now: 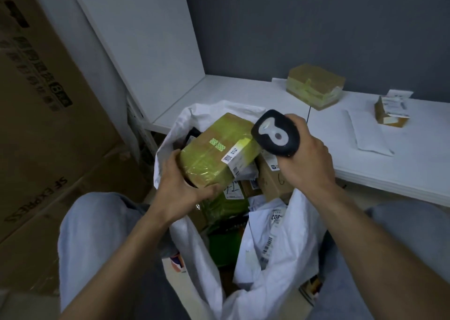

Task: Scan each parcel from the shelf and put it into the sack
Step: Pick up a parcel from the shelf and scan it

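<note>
My left hand (180, 188) grips a cardboard parcel (214, 149) wrapped in yellow-green tape, held over the mouth of the white sack (275, 251). A white label with barcodes sits on the parcel's right end. My right hand (306, 161) holds a black and white barcode scanner (276, 134) just right of that label, its head pointing down at the parcel. The sack stands open between my knees and holds several boxes and bags. On the white shelf (243, 93) lie a taped box (314, 85), a small box with loose labels (392, 111) and a flat white mailer (367, 134).
Large brown cartons (48, 124) printed with SF EXPRESS are stacked at the left. A white upright shelf panel (151, 47) rises behind the sack, with a grey wall (316, 22) at the back. My knees in light trousers flank the sack.
</note>
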